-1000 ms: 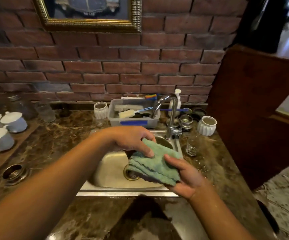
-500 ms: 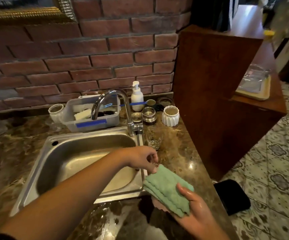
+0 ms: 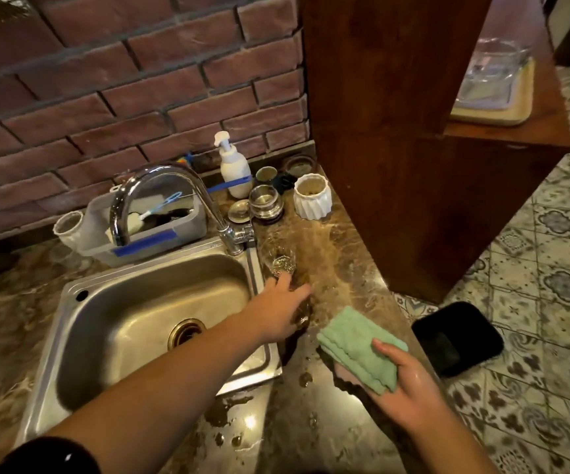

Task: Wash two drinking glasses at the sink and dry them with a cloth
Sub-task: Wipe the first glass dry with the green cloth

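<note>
**Q:** What does the room look like?

**A:** A red brick wall [image 3: 105, 97] runs behind a brown marble counter [image 3: 328, 432] that is wet with puddles and drops. A tall dark wooden cabinet [image 3: 396, 131] stands at the counter's right end. Grey patterned floor tiles [image 3: 550, 275] spread beyond it, with a black mat [image 3: 457, 340] lying near the cabinet's foot.

**Q:** What is on the counter?

**A:** A steel sink [image 3: 105, 302] is set into it, with a curved chrome tap [image 3: 160, 177] at its back right corner. Behind the sink sits a clear plastic tub [image 3: 191, 227] of brushes with a strip of blue tape on its front. I cannot tell whether the tape bears writing. Against the wall to the right stands a white pump bottle [image 3: 234, 169]; any print on it is too small to read. A white ribbed pot [image 3: 312, 198] stands near it.

**Q:** Where are the glass and the cloth?

**A:** A clear drinking glass [image 3: 283, 263] stands on the counter just right of the sink, near the tap's base. The left hand [image 3: 276, 313] reaches across the sink's rim, fingertips at the glass's near side. Blur hides whether the fingers close on anything. The right hand [image 3: 410, 388] holds a folded green cloth [image 3: 358, 350] over the counter, thumb pressed on top, fingers beneath.
</note>
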Action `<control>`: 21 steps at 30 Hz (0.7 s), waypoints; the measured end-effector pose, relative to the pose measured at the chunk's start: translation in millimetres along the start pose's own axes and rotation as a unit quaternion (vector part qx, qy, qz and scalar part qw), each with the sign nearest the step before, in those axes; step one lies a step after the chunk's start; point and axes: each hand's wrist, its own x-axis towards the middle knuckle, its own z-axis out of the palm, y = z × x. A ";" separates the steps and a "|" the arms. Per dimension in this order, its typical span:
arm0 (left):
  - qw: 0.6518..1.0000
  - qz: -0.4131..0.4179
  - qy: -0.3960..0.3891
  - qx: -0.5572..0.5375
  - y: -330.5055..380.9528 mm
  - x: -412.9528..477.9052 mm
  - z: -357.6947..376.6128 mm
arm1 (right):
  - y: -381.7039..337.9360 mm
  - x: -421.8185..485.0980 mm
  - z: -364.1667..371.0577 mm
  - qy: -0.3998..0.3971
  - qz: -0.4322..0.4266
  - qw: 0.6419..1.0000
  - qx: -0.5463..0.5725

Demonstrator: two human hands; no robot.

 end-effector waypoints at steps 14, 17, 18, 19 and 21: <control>0.999 -0.036 -0.013 -0.033 12.3 13.8 5.9 | 7.5 13.1 5.0 0.042 0.009 0.999 0.019; 0.992 -0.036 0.001 -0.119 8.3 0.2 -6.5 | 9.5 9.6 10.6 0.066 -0.046 0.997 -0.003; 0.989 -0.037 0.012 -0.146 4.9 -6.9 -12.7 | 10.0 6.6 15.6 0.071 -0.075 0.994 -0.023; 0.985 -0.035 0.022 -0.166 1.9 -16.0 -19.8 | 11.9 1.5 22.9 0.070 -0.112 0.990 -0.046; 0.978 -0.026 0.043 -0.201 -3.7 -38.6 -36.5 | 19.2 -10.1 40.7 0.064 -0.202 0.969 -0.123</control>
